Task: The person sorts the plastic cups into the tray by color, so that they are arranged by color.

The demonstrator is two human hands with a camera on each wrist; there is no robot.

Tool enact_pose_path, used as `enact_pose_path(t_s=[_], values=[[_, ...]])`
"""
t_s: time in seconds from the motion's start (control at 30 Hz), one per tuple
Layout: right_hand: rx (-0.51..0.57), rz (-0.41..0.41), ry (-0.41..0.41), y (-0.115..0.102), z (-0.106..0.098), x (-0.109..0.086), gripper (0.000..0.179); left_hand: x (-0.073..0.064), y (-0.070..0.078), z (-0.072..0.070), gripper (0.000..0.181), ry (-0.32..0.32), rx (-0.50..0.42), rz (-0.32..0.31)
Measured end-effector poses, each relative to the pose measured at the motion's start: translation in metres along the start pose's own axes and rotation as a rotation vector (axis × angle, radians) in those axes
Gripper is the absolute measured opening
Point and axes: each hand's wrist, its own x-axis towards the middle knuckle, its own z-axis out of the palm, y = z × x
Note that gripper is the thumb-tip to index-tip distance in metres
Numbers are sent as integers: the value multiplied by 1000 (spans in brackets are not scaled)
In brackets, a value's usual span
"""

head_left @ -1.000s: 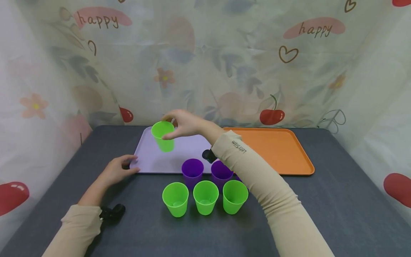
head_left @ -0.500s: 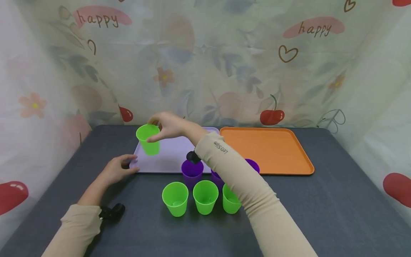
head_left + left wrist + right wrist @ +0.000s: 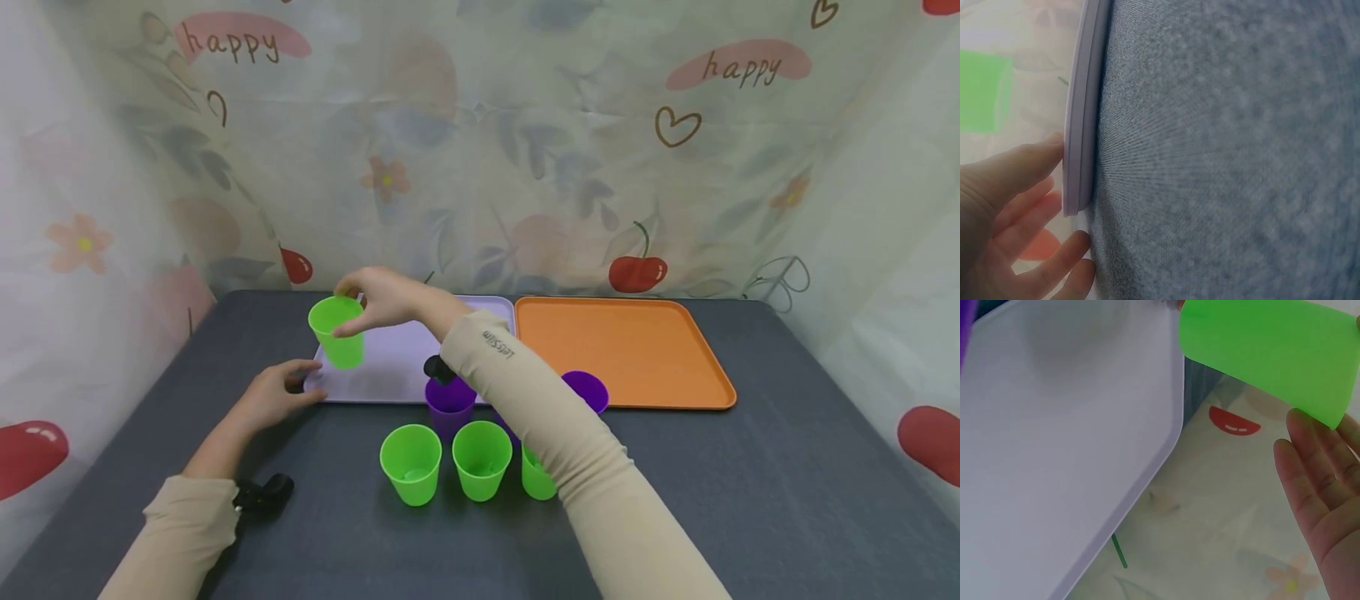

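Observation:
My right hand (image 3: 386, 298) holds a green cup (image 3: 345, 346) upright by its rim, above the left end of the lavender tray (image 3: 397, 367). The right wrist view shows this green cup (image 3: 1266, 356) with the fingers along its rim end. At the tray's near left corner, my left hand (image 3: 273, 396) grips the edge between thumb and fingers; the left wrist view shows the thumb (image 3: 1029, 164) against the tray rim (image 3: 1082, 125). Three more green cups (image 3: 411, 479) stand in a row in front. Behind them are purple cups (image 3: 450, 412), partly hidden by my right sleeve.
An orange tray (image 3: 622, 342) lies right of the lavender one, with a purple cup (image 3: 587, 387) near its front edge. A patterned curtain (image 3: 480, 150) hangs behind the dark table (image 3: 750, 500). A thin cable (image 3: 780, 275) sits at the back right.
My right hand has carried the green cup leftward and slightly lower, slowing in the last half second. My left hand has stayed at the tray corner.

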Motion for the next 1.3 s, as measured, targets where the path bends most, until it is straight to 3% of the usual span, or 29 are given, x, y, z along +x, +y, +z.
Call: enact_pose_path(t_s=[0.6,1.3], values=[[-27,64,-72,-5,14,8,57,5,-6,3,54,0,5,-22],[-30,89,-90,-8,20,12,58,3,-3,2,59,-3,7,-43]])
